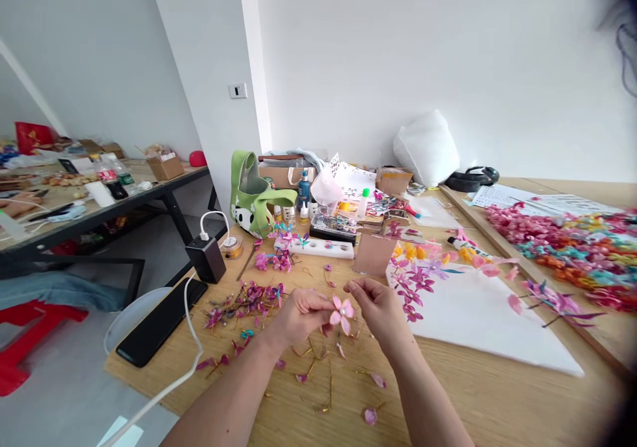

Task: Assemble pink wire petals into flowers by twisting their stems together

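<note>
A pink five-petalled artificial flower point(343, 314) with a pale bead at its centre is pinched between the thumb and fingers of my left hand point(306, 313). Just to its right, my right hand point(379, 311) has thumb and forefinger pressed together, apart from the petals. Whatever sits in that pinch, if anything, is too small to make out. Below both hands lie loose petals point(377, 380) and thin gold wire stems point(330, 384). A heap of magenta flowers on stems point(251, 301) lies left of my left hand.
A white board point(478, 321) with magenta flowers point(413, 288) lies to the right. Many coloured flowers point(557, 248) fill the far right. On the left are a phone point(159, 324), a black charger point(206, 260) with a white cable, and a green bag point(251, 198) further back.
</note>
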Demonstrator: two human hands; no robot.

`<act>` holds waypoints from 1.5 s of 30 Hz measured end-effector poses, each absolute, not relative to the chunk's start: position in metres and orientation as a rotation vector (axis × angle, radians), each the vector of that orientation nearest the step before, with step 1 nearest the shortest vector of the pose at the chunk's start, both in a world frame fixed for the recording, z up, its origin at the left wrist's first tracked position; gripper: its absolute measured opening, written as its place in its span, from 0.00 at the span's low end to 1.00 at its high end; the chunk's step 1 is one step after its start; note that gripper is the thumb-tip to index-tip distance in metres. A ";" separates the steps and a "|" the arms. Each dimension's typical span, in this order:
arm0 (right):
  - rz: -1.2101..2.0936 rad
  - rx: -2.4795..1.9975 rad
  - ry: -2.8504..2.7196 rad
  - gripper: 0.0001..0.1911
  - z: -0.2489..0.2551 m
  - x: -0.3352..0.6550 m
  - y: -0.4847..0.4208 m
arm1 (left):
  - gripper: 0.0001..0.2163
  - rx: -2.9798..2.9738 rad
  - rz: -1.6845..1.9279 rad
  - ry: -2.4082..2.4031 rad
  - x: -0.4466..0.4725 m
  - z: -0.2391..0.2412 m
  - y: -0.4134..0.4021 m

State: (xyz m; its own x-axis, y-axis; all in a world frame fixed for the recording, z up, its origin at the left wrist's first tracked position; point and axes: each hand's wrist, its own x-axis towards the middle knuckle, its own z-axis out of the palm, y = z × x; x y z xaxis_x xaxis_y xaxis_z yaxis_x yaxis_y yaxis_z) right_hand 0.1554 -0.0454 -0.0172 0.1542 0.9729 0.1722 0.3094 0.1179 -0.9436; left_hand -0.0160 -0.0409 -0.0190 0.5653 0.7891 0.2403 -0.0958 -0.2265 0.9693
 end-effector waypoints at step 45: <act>0.563 -1.594 -1.048 0.25 -0.006 0.159 -0.052 | 0.15 1.304 1.275 0.790 -0.015 -0.020 -0.032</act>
State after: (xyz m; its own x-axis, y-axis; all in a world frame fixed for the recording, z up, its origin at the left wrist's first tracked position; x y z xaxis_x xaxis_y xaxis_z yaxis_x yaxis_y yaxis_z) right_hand 0.1591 -0.0516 -0.0058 0.4967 0.8526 0.1626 0.3348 -0.0154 -0.9421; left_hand -0.0148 -0.0324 -0.0195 0.2002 0.9530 0.2275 -0.2201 -0.1825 0.9582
